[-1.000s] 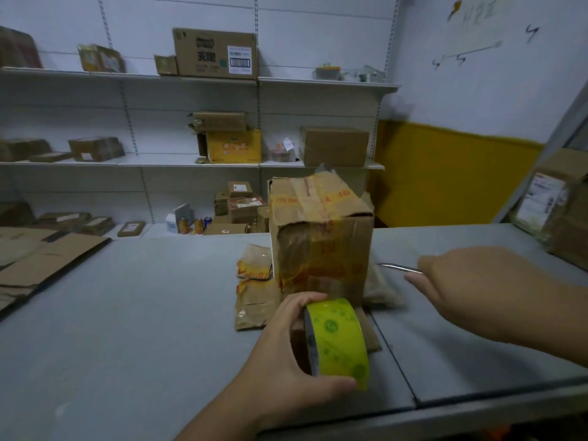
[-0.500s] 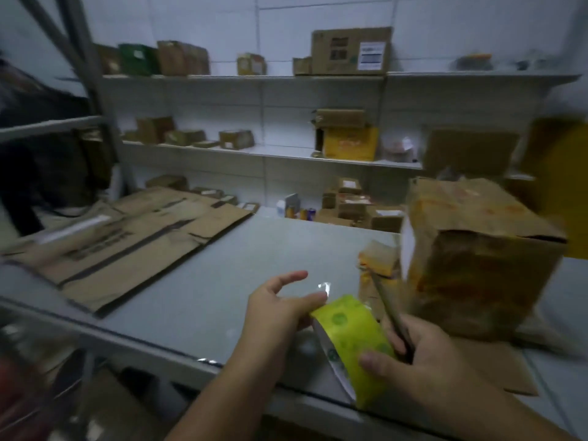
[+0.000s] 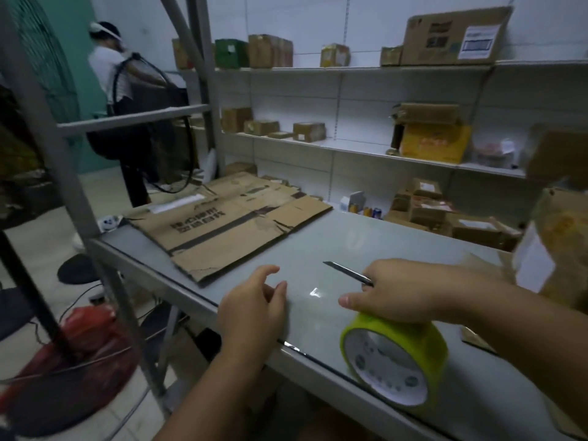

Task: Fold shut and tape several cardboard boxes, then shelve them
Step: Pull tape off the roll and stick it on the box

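Observation:
A yellow-green tape roll (image 3: 401,361) stands on edge at the front of the grey table (image 3: 334,246). My right hand (image 3: 410,291) rests on top of the roll and grips a thin utility knife (image 3: 346,271) whose blade points left. My left hand (image 3: 254,308) hovers over the table's front edge with relaxed fingers, holding nothing. A taped cardboard box (image 3: 560,240) stands at the right edge, blurred and partly cut off. Flattened cardboard boxes (image 3: 229,224) lie on the far left of the table.
White wall shelves (image 3: 350,148) behind the table carry several boxes, among them a large labelled carton (image 3: 455,36). A metal rack frame (image 3: 95,122) rises at left. Another person (image 3: 117,100) stands beyond it. A red net bag (image 3: 79,354) lies on the floor.
My view has swung left. My left hand has let go of the tape roll and moved left; my right hand, knife in it, now rests on top of the roll.

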